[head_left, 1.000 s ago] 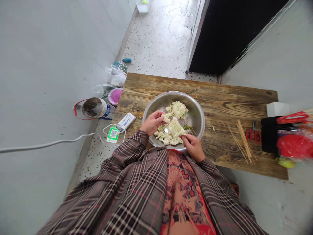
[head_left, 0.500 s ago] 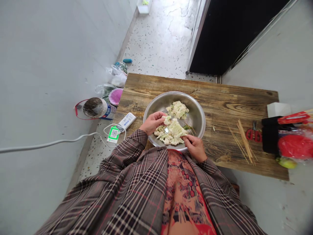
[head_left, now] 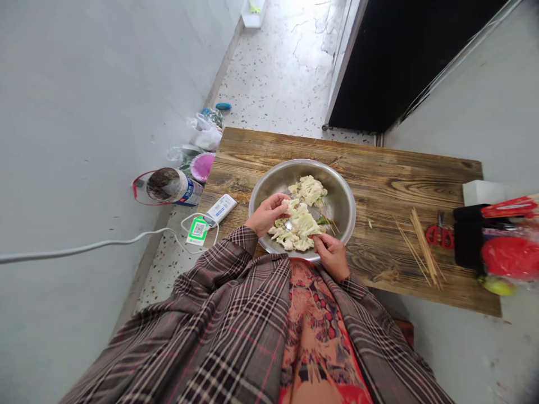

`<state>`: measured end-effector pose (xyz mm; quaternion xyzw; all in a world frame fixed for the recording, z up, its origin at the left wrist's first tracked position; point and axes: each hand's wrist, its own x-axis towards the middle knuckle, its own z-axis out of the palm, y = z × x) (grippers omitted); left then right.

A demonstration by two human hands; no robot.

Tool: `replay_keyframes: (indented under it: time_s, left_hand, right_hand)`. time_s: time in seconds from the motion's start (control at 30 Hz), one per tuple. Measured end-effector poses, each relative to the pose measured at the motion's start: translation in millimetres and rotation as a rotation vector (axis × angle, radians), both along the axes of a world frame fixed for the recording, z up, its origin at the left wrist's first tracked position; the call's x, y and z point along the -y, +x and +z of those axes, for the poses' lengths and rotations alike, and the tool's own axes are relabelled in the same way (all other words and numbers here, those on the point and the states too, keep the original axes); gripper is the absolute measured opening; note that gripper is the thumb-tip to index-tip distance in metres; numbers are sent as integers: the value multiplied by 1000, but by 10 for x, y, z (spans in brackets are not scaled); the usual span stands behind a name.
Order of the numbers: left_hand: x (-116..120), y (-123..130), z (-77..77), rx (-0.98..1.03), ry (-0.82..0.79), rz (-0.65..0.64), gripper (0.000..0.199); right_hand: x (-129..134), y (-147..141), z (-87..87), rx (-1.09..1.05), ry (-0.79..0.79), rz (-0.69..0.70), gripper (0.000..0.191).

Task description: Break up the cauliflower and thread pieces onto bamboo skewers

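Observation:
A steel bowl (head_left: 346,193) stands on the table, with pale cauliflower pieces (head_left: 309,191) in its far part and more at its near left. Over the bowl, my left hand (head_left: 267,213) is closed, its thumb and fingers pinching a cauliflower floret (head_left: 290,207). My right hand (head_left: 332,255) is closed at the near right end of a skewer of cauliflower (head_left: 305,221); most of its stick is hidden by the florets and fingers. Thin sticks (head_left: 331,223) and a bit of green show inside the bowl, right of the held pieces.
On the wooden table (head_left: 379,174), bamboo skewers (head_left: 425,247) and red-handled scissors (head_left: 440,235) lie at the right, beside a black container (head_left: 467,238) and red packaging. A white device (head_left: 221,209) with a cable lies at the left edge. A bucket (head_left: 168,186) and bags stand on the floor.
My left hand's floret has come against the other held cauliflower. My right hand has moved slightly left, closer to my left hand. The view has shifted a little.

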<state>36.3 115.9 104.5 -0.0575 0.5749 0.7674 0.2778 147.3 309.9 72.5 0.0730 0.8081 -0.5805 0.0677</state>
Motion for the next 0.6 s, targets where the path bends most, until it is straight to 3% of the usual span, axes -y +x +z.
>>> replay_keyframes:
  time_s: [0.17,0.4,0.6]
  left_hand:
    - [-103,55,48,144,84,108,41]
    - [-177,81,129,267,113,191,21]
    - [-227,126,215,209,20,253,15]
  right_hand:
    - [13,1,53,-78,83,-3,35]
    - [31,33,34,-127,148,-7,34]
    - [38,55,35,-150,183,-9,34]
